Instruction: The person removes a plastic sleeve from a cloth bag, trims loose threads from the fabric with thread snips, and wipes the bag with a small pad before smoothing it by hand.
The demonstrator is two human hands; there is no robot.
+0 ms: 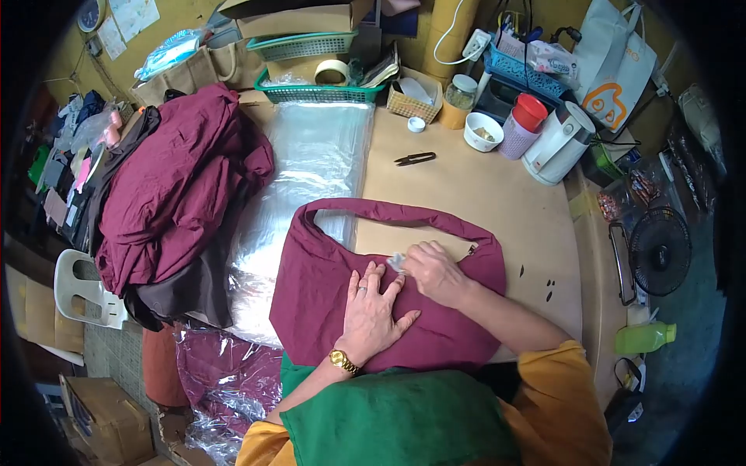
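Note:
A maroon shoulder bag (318,287) lies flat on the table in front of me, its strap looped toward the far side. My left hand (373,314), with a ring and a gold watch, rests on the bag's front with fingers spread. Just right of it, my right hand (435,272) is closed around a small whitish piece (396,262), possibly a folded cloth or tissue, touching the bag near its top edge. A small zipper pull (472,249) shows by the strap's right end.
Clear plastic sheets (318,147) lie partly under the bag. Maroon fabric (167,186) is heaped at the left. Thread snips (416,159), a white bowl (483,132) and a white kettle (558,144) stand or lie beyond. A green basket (318,95) is at the back.

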